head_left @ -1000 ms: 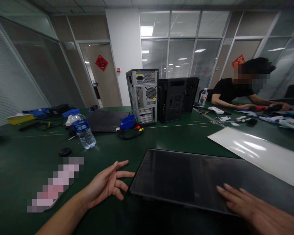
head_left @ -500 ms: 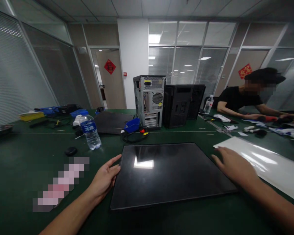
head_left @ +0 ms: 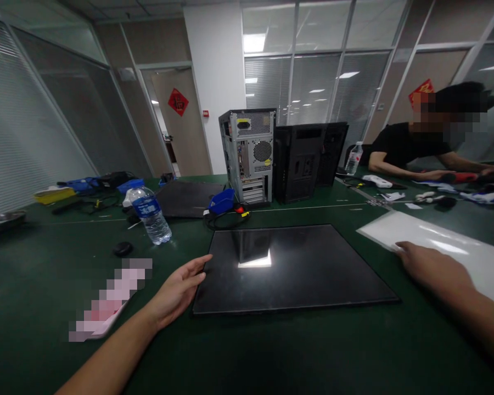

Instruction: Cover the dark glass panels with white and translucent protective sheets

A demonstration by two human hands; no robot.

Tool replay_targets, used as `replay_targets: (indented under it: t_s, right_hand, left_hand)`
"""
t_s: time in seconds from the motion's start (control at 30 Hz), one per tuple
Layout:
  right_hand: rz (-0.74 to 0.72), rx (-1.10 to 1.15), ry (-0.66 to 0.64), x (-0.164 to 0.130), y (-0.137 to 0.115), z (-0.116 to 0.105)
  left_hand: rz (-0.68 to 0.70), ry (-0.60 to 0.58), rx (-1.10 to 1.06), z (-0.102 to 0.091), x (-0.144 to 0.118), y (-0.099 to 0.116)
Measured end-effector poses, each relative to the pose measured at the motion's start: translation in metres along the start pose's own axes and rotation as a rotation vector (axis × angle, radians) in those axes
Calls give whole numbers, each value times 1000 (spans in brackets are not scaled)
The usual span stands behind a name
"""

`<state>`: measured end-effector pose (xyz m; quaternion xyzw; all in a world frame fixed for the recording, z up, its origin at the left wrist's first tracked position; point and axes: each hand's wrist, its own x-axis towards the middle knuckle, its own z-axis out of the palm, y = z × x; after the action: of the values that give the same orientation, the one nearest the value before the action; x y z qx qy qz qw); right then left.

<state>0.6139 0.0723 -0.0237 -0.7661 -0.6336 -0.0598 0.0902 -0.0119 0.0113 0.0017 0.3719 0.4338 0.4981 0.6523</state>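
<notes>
- You face a white pillar point(head_left: 212, 82) that splits the far wall.
- Left of that pillar, a tan door point(head_left: 179, 126) carries a red diamond ornament point(head_left: 178, 101).
- Right of the pillar, glass partitions with blinds point(head_left: 313, 93) reflect ceiling lights.
- Far left of the pillar, a glazed wall point(head_left: 37, 120) runs toward you.
- In front of the pillar, the green table point(head_left: 45, 274) fills the foreground.

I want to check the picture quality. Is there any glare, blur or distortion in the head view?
Head view: a ceiling light glares off the black panel as a bright patch, and the white sheet shines softly; straight wall frames bend toward the edges, a wide-lens effect; a pixelated patch hides something near the left hand; the right hand looks sharp.
</notes>
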Motion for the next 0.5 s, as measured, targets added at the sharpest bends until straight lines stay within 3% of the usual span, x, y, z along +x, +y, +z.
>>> replay_targets:
  t_s: [0.2, 0.3, 0.4, 0.5]
  right_hand:
    - [39, -39, 79, -23, -42, -29]
    - [-85, 169, 118, -39, -75, -41]
    - [-260, 453, 62, -51, -104, -45]
    - [-274, 373, 19, -56, -119, -37]
  left_hand:
    - [-47, 11, 70, 6, -6, 2]
    - [-50, 4, 44, 6, -6, 3]
    - [-54, 8, 32, 5, -5, 2]
    - [-56, 16, 28, 6, -5, 2]
